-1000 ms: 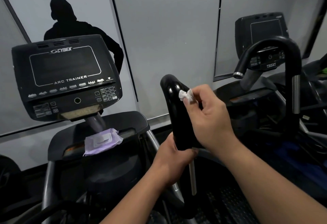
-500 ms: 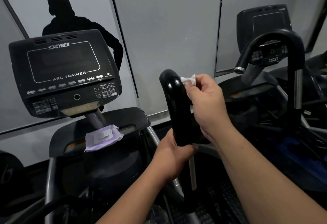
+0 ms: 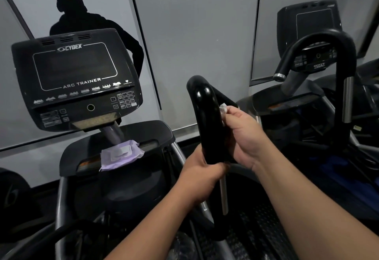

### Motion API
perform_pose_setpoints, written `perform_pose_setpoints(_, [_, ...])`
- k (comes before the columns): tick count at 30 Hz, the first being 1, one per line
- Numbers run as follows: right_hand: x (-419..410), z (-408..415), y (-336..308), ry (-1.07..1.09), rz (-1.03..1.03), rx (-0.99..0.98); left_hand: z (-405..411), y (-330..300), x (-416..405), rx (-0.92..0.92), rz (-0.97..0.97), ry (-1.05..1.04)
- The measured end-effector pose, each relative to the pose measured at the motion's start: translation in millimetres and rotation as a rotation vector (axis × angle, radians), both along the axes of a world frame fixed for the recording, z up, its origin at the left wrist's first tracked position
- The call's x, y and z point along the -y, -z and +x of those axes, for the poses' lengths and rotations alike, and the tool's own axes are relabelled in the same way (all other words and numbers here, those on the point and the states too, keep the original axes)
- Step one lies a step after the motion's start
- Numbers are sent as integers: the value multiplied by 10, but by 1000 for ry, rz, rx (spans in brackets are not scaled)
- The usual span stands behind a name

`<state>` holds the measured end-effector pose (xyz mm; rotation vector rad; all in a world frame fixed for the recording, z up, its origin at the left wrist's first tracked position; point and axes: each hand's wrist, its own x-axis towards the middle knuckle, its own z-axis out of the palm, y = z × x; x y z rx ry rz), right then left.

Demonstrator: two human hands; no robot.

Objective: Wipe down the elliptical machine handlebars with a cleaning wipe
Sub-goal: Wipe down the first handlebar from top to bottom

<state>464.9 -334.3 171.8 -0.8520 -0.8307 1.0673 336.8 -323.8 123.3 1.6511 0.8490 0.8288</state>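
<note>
hard to see much of the small white cleaning wipe: only a crumpled bit peeks out above the fingers of the right hand, rest hidden inside the grip. pressed against the right side of the shiny black curved handlebar, a little below its rounded top. right hand curled closed around the wipe, fingers tucked behind the bar and out of sight. left hand wrapped tight around the bottom of the black grip, right where the thin silver metal rod comes out; fingertips hidden on the far side. lower end of the rod lost in the dark near the floor.

handlebar standing almost straight up, long way running from low and near to high and far, top bending over toward the far right.

to the left, big black console with "cybex" and "arc trainer" printed on it, screen dark, small buttons too blurry to read. below it, flat purple pack of wipes with a white flap lying on the black shelf. dark shape of a person on the grey wall panel behind, no detail showing. far right, second black machine with a looped handle, partly cut off by the edge.
</note>
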Motion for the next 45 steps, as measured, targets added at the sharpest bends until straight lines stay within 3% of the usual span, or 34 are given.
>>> perform_pose_setpoints(4, [-164,34,-216,1,34,-116,18,3,-4,20,-6,-29])
perform_pose_setpoints(9, [-16,-18,39,-137,28,-181,-5,-12,22,19,12,22])
perform_pose_setpoints(15, [-211,71,-204,-60,25,-110,-8,-61,41,42,-12,18])
perform_pose_setpoints(21, [-103,144,-30,-135,-72,111,1,-25,5,25,-7,26])
perform_pose_setpoints(24, [-146,135,-98,-87,-20,54,1,-39,11,21,-6,16])
perform_pose_setpoints(29, [22,118,134,-148,-135,50,-12,-49,19,5,6,44])
perform_pose_setpoints(33, [21,205,64,-132,-25,-8,0,-47,17,51,-22,27])
perform_pose_setpoints(37, [86,175,156,-130,-141,153,6,-37,26,82,-21,31])
perform_pose_setpoints(42, [41,219,-19,-62,-6,112,24,-16,15,88,-53,42])
perform_pose_setpoints(45, [129,146,150,-73,-119,222,13,-9,17,40,-10,39])
